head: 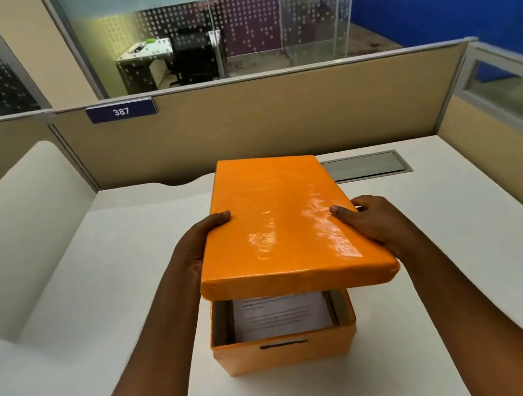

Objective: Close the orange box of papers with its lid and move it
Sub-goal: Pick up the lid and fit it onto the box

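An orange box point(286, 351) stands on the white desk point(97, 290) near its front, with printed papers point(279, 315) lying inside. The glossy orange lid point(278, 226) hovers above it, tilted with its near edge raised over the box's opening and covering the far part of the box. My left hand point(197, 246) grips the lid's left side, thumb on top. My right hand point(374, 223) grips the right side the same way. The near part of the box's inside shows beneath the lid.
A tan partition point(275, 121) with a blue "387" label point(121, 111) bounds the desk's far edge, and another partition runs along the right. A grey cable hatch point(367, 165) sits in the desk behind the lid. A cream divider point(20, 227) rises at left.
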